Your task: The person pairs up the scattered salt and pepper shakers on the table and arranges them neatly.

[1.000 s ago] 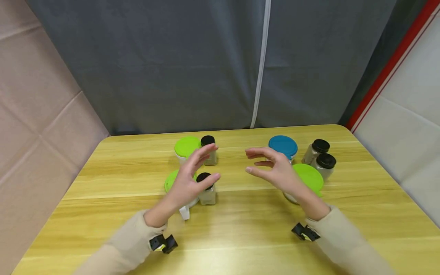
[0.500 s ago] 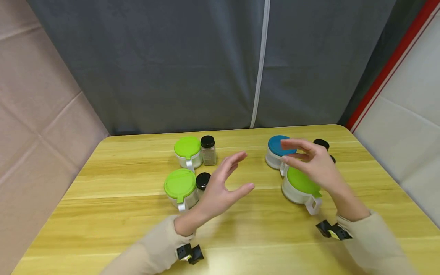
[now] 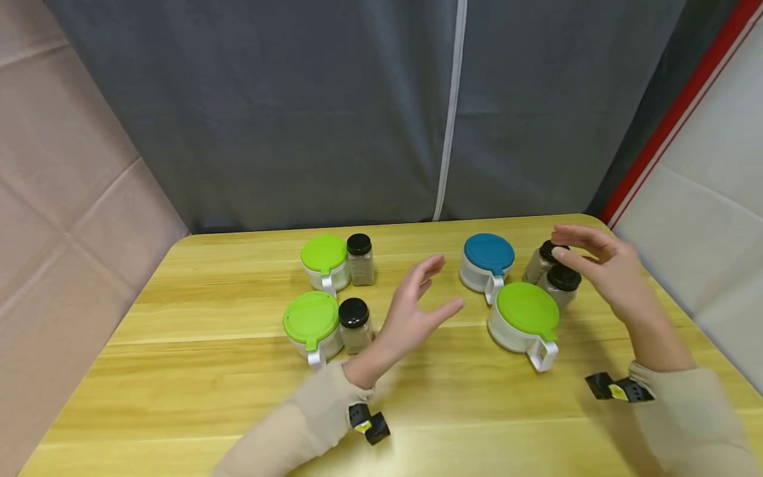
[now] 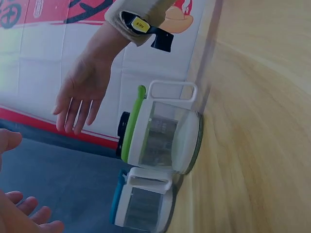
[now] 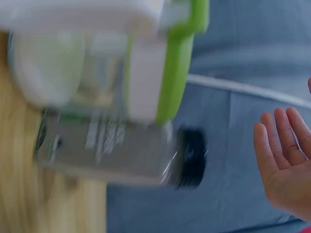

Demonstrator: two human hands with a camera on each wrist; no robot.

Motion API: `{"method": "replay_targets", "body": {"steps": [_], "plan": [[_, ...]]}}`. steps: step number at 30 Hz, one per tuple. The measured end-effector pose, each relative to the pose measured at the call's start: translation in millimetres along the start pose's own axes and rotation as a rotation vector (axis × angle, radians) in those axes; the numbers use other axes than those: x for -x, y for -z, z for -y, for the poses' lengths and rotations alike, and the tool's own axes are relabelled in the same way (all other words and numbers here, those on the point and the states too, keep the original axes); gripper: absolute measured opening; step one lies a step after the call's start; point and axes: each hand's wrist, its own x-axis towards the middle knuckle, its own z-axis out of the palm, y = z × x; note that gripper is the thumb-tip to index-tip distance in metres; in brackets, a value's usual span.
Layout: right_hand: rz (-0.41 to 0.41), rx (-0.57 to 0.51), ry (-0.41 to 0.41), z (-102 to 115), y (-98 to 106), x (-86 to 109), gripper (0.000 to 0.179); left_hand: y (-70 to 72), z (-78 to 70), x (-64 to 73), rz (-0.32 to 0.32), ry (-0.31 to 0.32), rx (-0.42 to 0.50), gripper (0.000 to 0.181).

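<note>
My left hand (image 3: 414, 311) hovers over the middle of the table, fingers spread from the thumb, holding nothing. My right hand (image 3: 616, 271) is in the air at the right, its fingers overlapping two black-capped clear jars (image 3: 559, 286) in the head view; nothing is in its grasp. Close to those jars stand a green-lidded container with a white handle (image 3: 527, 315) and a blue-lidded one (image 3: 489, 258). In the right wrist view, the right hand (image 5: 289, 165) is apart from a black-capped jar (image 5: 112, 150) holding greyish contents.
On the left side stand two green-lidded handled containers, one behind (image 3: 324, 258) and one in front (image 3: 311, 321). Beside each is a black-capped jar, the rear one (image 3: 361, 262) and the front one (image 3: 355, 324). A grey curtain (image 3: 298, 119) hangs behind the wooden table (image 3: 179, 344).
Both hands have moved right, the right hand from near the blue-lidded container to the black-capped jars, the left away from the left-hand containers. The containers and jars have stayed in place.
</note>
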Motion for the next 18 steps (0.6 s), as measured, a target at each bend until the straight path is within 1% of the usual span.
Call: {"method": "replay_targets", "body": {"steps": [3, 5, 9, 12, 13, 15, 18], "plan": [[-0.014, -0.041, -0.01, -11, 8, -2.1, 0.036, -5.4, 10.1, -6.9, -0.017, 0.064, -0.009, 0.063], [-0.018, -0.095, -0.021, -19, 13, -3.4, 0.035, -8.7, 16.7, -11.3, -0.02, 0.107, -0.021, 0.064], [-0.031, -0.249, -0.044, -37, 19, -6.8, 0.032, -15.1, 30.3, -20.3, 0.0, 0.184, -0.09, 0.068], [-0.038, -0.308, -0.084, -49, 23, -9.8, 0.032, -19.9, 40.0, -26.7, 0.011, 0.227, -0.13, 0.07], [-0.037, -0.295, -0.101, -53, 24, -10.6, 0.031, -21.6, 43.1, -29.0, 0.009, 0.238, -0.137, 0.069], [-0.026, -0.23, -0.14, -60, 26, -12.2, 0.031, -24.8, 48.7, -33.3, -0.001, 0.258, -0.149, 0.069], [0.021, -0.127, -0.188, -70, 30, -14.6, 0.033, -29.2, 57.3, -40.2, -0.02, 0.276, -0.15, 0.068]]}}
